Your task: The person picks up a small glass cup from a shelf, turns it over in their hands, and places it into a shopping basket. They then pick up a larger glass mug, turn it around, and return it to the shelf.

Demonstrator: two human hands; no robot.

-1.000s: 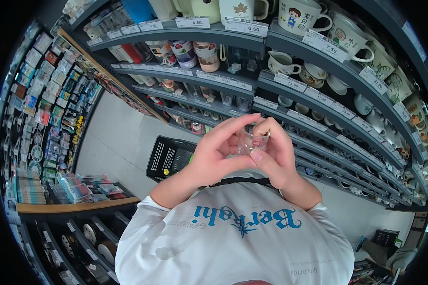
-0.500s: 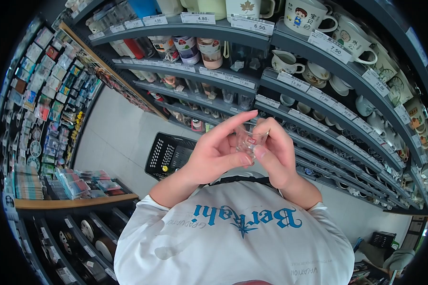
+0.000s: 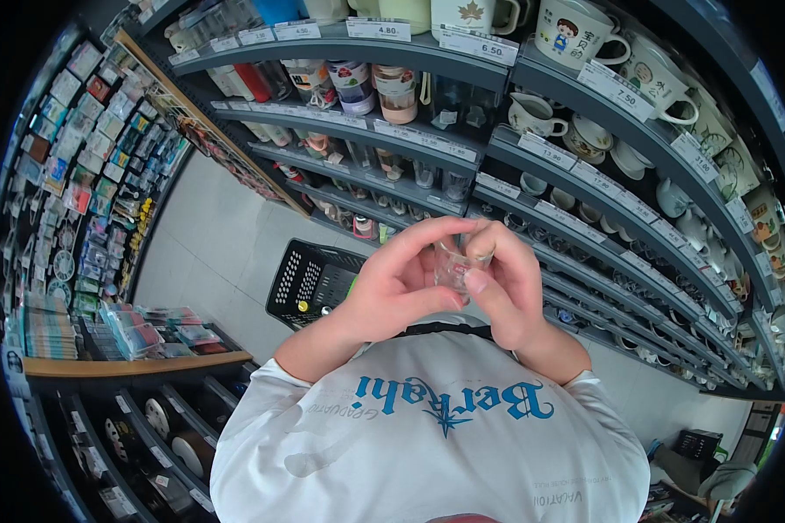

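A small clear glass [image 3: 451,267] is held up in front of my chest, between both hands. My left hand [image 3: 399,277] curves round its left side, with the thumb low and the index finger reaching over the top. From the right, my right hand [image 3: 508,281] grips the glass, thumb against its near side and fingers bent at the rim. My fingers hide part of the glass. Beyond my hands is a shelf rack with cups, mugs and glassware.
A black shopping basket [image 3: 310,277] stands on the pale floor [image 3: 205,235] beyond my left forearm. Price-tagged shelves [image 3: 576,174] curve round the front and right, holding white mugs [image 3: 576,33]. Packaged goods [image 3: 87,166] hang on the left. A wooden-edged shelf [image 3: 131,368] is close by.
The glass has turned slightly in my hands, and the reddish mark seen on it before is fainter. My left index finger has bent down over the top. The view has shifted a little.
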